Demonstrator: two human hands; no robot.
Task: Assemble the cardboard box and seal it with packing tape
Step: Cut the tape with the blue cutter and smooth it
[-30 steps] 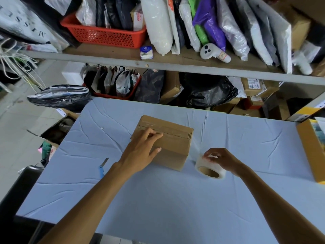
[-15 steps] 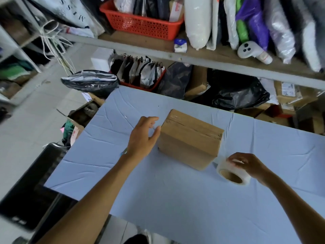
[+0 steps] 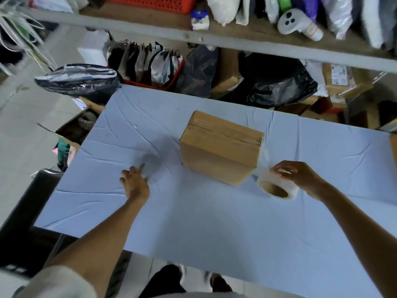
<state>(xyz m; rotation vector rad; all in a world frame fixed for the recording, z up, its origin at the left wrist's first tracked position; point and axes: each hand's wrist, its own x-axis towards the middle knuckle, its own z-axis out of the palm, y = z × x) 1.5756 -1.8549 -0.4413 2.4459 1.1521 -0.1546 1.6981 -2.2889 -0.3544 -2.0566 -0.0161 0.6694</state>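
Here the cardboard box (image 3: 217,160) sits closed near the middle of the pale blue surface (image 3: 214,222), turned at a slight angle. A seam runs lengthwise along its top, and a glossy band there looks like tape.

The roll of clear packing tape (image 3: 277,189) lies just off the box's near right corner, its cardboard core facing the camera. The right hand (image 3: 300,177) rests on top of the roll. Its grip is clamped on it, with the fingertips (image 3: 279,171) pinched together at the upper edge closest to the box. A pale translucent strip seems to run from the roll up toward the box's right end, though blur makes it hard to be sure.

The left hand (image 3: 135,183) is down on the surface well to the left of the box and not touching it. Its fingers are bent toward the sheet, and a thin grey sliver shows just past them. It cannot be told whether that grip is closed on anything.

Behind the surface, a black plastic bag (image 3: 277,82) sits under a cluttered shelf (image 3: 236,43).
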